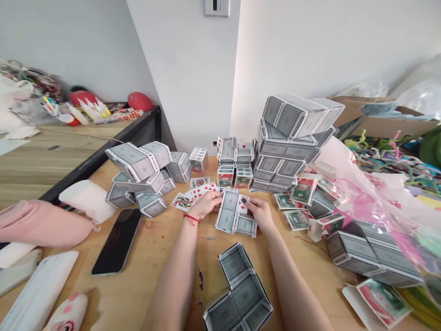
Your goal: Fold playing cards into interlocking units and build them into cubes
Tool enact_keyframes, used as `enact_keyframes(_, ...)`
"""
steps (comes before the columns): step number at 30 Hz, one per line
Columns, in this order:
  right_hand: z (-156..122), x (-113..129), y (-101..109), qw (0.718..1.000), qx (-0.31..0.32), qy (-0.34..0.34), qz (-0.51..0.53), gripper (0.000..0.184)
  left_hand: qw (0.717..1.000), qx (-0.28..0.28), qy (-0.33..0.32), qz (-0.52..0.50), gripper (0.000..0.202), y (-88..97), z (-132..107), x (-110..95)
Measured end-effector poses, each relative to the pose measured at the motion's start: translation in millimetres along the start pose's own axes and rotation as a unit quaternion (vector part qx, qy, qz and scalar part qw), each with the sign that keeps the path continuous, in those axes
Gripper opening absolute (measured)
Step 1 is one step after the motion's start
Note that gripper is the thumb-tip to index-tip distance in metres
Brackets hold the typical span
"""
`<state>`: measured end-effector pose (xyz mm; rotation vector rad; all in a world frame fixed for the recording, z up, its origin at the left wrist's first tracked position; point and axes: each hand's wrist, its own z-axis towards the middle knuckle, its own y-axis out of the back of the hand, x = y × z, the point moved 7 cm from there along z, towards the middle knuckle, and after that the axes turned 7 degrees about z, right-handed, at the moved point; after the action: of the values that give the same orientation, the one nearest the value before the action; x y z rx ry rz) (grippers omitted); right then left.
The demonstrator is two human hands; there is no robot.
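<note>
My left hand (206,205) and my right hand (261,212) meet over the middle of the wooden table (158,257). Both are closed on a folded piece made of playing cards (231,212), grey backs up, with a red heart card showing at its right edge. Behind my left hand lies a fan of loose face-up cards (195,193). An L-shaped block of folded cards (239,289) rests between my forearms near the front edge.
Piles of card cubes stand at the left (139,177) and in a tall stack at the back right (292,138). Card boxes (303,202) lie right of my hands. A black phone (117,240) lies left. Pink wrapping (365,193) covers the right side.
</note>
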<state>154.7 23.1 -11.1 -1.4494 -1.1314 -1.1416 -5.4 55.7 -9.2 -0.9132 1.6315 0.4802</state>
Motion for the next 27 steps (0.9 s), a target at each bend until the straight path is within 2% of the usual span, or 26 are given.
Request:
enact_keyframes(12, 2, -2, 7, 0.995, -0.068, 0.049, -0.061, 0.030, 0.999, -0.006, -0.029, 0.024, 0.039, -0.7, 0, -4)
enact_keyframes(17, 0, 0, 12, 0.993, -0.096, 0.053, -0.051, 0.028, 0.999, -0.012, -0.029, 0.022, 0.038, -0.6, -1, -5)
enact_keyframes(27, 0, 3, 4, 0.997, -0.037, 0.017, -0.066, 0.034, 1.000, -0.012, -0.019, 0.009, 0.037, -1.8, -1, -4)
